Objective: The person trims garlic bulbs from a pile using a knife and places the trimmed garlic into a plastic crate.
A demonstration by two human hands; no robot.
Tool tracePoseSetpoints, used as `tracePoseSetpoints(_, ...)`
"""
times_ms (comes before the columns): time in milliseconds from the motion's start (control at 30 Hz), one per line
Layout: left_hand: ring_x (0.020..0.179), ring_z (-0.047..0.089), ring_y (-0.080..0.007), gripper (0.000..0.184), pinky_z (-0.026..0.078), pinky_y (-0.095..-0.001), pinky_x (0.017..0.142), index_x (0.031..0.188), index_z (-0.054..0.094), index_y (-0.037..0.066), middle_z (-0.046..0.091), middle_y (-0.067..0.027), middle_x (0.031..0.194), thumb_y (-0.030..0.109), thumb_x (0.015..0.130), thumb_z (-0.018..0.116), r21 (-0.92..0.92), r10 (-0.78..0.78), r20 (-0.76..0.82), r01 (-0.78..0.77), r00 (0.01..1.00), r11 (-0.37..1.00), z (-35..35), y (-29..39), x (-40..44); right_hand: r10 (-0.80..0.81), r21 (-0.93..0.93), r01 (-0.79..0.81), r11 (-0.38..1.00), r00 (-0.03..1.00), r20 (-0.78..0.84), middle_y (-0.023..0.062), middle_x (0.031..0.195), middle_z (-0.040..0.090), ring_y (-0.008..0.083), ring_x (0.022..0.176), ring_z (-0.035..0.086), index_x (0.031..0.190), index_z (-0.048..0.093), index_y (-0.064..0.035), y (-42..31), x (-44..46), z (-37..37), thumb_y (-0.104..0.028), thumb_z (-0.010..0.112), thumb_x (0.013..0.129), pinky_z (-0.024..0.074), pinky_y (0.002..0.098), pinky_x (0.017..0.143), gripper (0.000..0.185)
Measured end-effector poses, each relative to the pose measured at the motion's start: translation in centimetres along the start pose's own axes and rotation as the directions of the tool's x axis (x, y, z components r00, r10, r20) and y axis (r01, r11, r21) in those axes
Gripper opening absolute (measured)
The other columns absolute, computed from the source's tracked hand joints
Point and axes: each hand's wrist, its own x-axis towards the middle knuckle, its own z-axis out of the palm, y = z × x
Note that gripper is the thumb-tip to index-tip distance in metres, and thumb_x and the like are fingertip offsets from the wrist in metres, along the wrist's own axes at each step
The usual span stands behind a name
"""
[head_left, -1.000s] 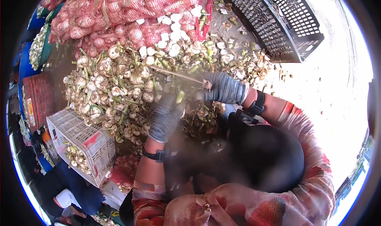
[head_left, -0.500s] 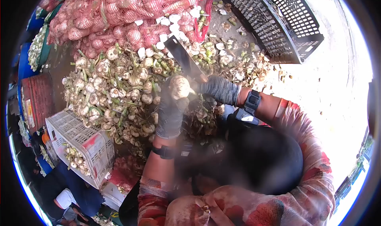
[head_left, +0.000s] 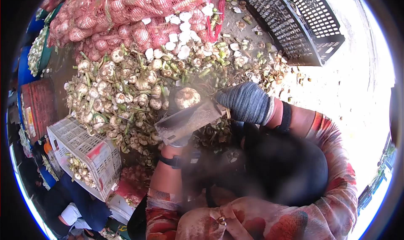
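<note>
right hand (head_left: 246, 102) clenched on knife (head_left: 189, 120) handle, long axis of blade running left, slanted across left hand (head_left: 172, 108), which holds a garlic bulb (head_left: 187, 97) just past the blade's far edge; left is nearer the bulb, its finger spread mostly hidden, can't tell. heaped garlic (head_left: 126, 97) lies left on littered floor (head_left: 229, 29), mesh sacks (head_left: 139, 33) beyond, black crate (head_left: 282, 21) far right.

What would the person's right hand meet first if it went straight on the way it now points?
Leaving aside the knife it grips, the right hand would probably meet the garlic bulb first, though depth here is unclear.
</note>
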Motion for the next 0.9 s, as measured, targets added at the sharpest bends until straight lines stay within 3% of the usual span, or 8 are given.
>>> tracePoseSetpoints(133, 0.117, 0.055, -0.0205, 0.044, 0.045, -0.0356, 0.099, 0.138, 0.043, 0.010, 0.054, -0.0085, 0.133, 0.026, 0.098, 0.053, 0.734, 0.035, -0.090, 0.043, 0.995, 0.677, -0.4, -0.3, 0.0, 0.068, -0.015, -0.068, 0.998, 0.997, -0.020, 0.0101, 0.082, 0.064, 0.0329, 0.075, 0.065, 0.107, 0.061, -0.0109, 1.2, 0.4, 1.7, -0.010, 0.063, 0.068, 0.0514, 0.0418, 0.063, 0.038)
tracePoseSetpoints(267, 0.089, 0.062, -0.0169, 0.054, 0.053, -0.0305, 0.074, 0.121, 0.046, 0.004, 0.061, -0.0108, 0.104, 0.007, 0.077, 0.076, 0.652, 0.259, -0.101, -0.133, 0.961, 0.746, 1.4, 0.6, 0.3, 0.064, 0.005, -0.064, 0.998, 0.995, -0.073, 0.0134, 0.070, 0.063, 0.0346, 0.069, 0.066, 0.102, 0.060, -0.0105, 3.2, 0.0, 3.1, -0.016, 0.059, 0.078, 0.0510, 0.0454, 0.059, 0.025)
tracePoseSetpoints(367, 0.093, 0.057, -0.0167, 0.066, 0.051, -0.0307, 0.083, 0.121, 0.043, 0.006, 0.054, -0.0081, 0.106, 0.010, 0.068, 0.082, 0.664, 0.277, -0.257, -0.038, 0.926, 0.746, 4.2, 3.7, -0.9, 0.503, -0.158, -0.492, 0.856, 0.864, 0.037, 0.0172, 0.071, 0.065, 0.0359, 0.068, 0.066, 0.103, 0.060, -0.0091, 7.9, -1.4, 3.8, -0.026, 0.057, 0.085, 0.0515, 0.0458, 0.060, 0.025)
tracePoseSetpoints(467, 0.094, 0.057, -0.0171, 0.065, 0.051, -0.0312, 0.083, 0.122, 0.043, 0.005, 0.054, -0.0086, 0.109, 0.010, 0.069, 0.081, 0.696, 0.265, -0.280, 0.005, 0.923, 0.718, 3.7, 4.1, -1.0, 0.602, -0.172, -0.587, 0.791, 0.797, 0.049, 0.0170, 0.075, 0.067, 0.0356, 0.071, 0.067, 0.106, 0.061, -0.0125, 7.3, -0.6, 2.9, -0.034, 0.059, 0.086, 0.0517, 0.0468, 0.063, 0.030)
tracePoseSetpoints(533, 0.094, 0.057, -0.0170, 0.065, 0.051, -0.0305, 0.083, 0.121, 0.044, 0.004, 0.055, -0.0089, 0.106, 0.010, 0.068, 0.082, 0.545, 0.226, -0.360, 0.007, 0.905, 0.838, 4.4, 5.4, 0.1, 0.340, 0.072, -0.333, 0.940, 0.915, -0.217, 0.0151, 0.079, 0.067, 0.0348, 0.074, 0.067, 0.106, 0.061, -0.0135, 3.4, 0.2, 2.3, -0.031, 0.063, 0.083, 0.0515, 0.0460, 0.064, 0.029)
tracePoseSetpoints(700, 0.115, 0.057, -0.0252, 0.050, 0.044, -0.0408, 0.101, 0.137, 0.046, 0.017, 0.056, -0.0055, 0.130, 0.025, 0.091, 0.062, 0.911, 0.216, 0.032, -0.117, 0.976, 0.394, -1.9, -1.1, -3.1, -0.072, 0.093, 0.078, 0.993, 0.995, -0.068, 0.0117, 0.082, 0.066, 0.0326, 0.075, 0.066, 0.109, 0.061, -0.0149, -1.3, 1.1, 0.5, -0.016, 0.065, 0.072, 0.0521, 0.0429, 0.064, 0.037)
tracePoseSetpoints(867, 0.101, 0.054, -0.0140, 0.068, 0.046, -0.0297, 0.091, 0.123, 0.045, 0.007, 0.054, -0.0057, 0.111, 0.019, 0.070, 0.086, 0.520, 0.239, -0.428, 0.021, 0.872, 0.854, 1.9, 4.3, -4.0, 0.367, -0.211, -0.345, 0.914, 0.928, 0.069, 0.0176, 0.083, 0.067, 0.0356, 0.078, 0.066, 0.113, 0.059, -0.0092, 5.7, 1.5, 4.1, -0.018, 0.061, 0.082, 0.0517, 0.0459, 0.066, 0.032)
tracePoseSetpoints(900, 0.100, 0.054, -0.0138, 0.066, 0.047, -0.0290, 0.089, 0.125, 0.043, 0.007, 0.055, -0.0040, 0.111, 0.016, 0.073, 0.083, 0.720, 0.413, -0.395, -0.002, 0.820, 0.694, 0.0, 4.3, -4.7, 0.429, -0.176, -0.419, 0.891, 0.903, 0.020, 0.0195, 0.085, 0.067, 0.0366, 0.080, 0.066, 0.113, 0.059, -0.0077, 6.9, 0.9, 4.4, -0.019, 0.061, 0.083, 0.0517, 0.0462, 0.068, 0.032)
